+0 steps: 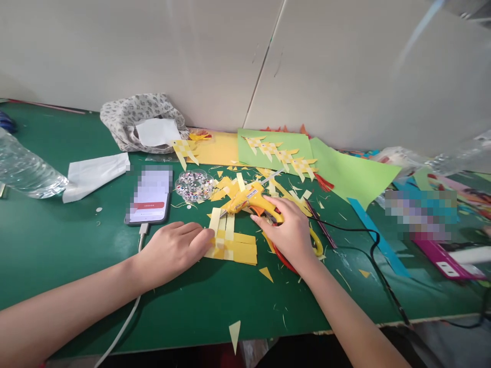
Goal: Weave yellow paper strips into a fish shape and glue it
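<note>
My right hand (291, 230) is wrapped round the handle of a yellow hot glue gun (245, 198). Its nozzle points down and left at the upper end of a pale paper strip, and a glue stick juts from its back. Below it lies a piece of woven paper strips (240, 248), in deep and pale yellow, flat on the table. My left hand (174, 253) has curled fingers, with thumb and fingertips closed at the left edge of this weave; its fingertips are partly hidden. Scissors with red and yellow handles (317, 243) lie partly under my right hand and wrist.
On the green table (184, 312) are a charging phone (151, 197), a flower-shaped box of small beads or eyes (194, 185) and yellow scraps. Woven paper fish (284, 153) rest on green paper (249, 163). A black cord (378, 255) runs right. Left: a plastic bottle (30, 166).
</note>
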`<act>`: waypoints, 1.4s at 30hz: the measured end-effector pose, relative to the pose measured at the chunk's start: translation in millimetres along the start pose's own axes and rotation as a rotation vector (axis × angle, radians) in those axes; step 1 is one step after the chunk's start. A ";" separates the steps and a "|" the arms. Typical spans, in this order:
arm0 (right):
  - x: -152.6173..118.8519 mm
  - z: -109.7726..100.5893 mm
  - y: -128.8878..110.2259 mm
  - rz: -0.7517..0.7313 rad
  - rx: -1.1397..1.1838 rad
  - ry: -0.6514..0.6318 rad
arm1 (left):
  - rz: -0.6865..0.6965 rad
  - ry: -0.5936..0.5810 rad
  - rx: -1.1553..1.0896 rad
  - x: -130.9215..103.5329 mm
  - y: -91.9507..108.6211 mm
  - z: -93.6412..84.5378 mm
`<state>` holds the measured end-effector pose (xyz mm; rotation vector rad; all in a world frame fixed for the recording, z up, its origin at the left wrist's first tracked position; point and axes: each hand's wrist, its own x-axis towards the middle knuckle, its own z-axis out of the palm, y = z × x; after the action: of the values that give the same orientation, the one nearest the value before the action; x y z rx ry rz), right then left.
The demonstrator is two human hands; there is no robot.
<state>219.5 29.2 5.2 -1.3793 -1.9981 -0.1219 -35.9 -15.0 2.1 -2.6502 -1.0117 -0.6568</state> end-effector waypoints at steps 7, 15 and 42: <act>0.0 -1.7 2.7 0.031 -0.058 0.013 | 0.034 -0.053 0.026 0.7 -0.9 -1.4; 3.0 -14.6 20.4 0.078 -0.296 0.068 | 0.029 -0.032 0.014 1.8 -0.1 -1.8; -26.6 -20.6 -63.3 -0.780 -0.187 0.024 | -0.586 -0.239 -0.724 11.1 -3.7 -21.7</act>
<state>180.6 -28.0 24.0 -0.6174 -2.4427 -0.6804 -38.2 -13.8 26.6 -3.0722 -1.9783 -0.9863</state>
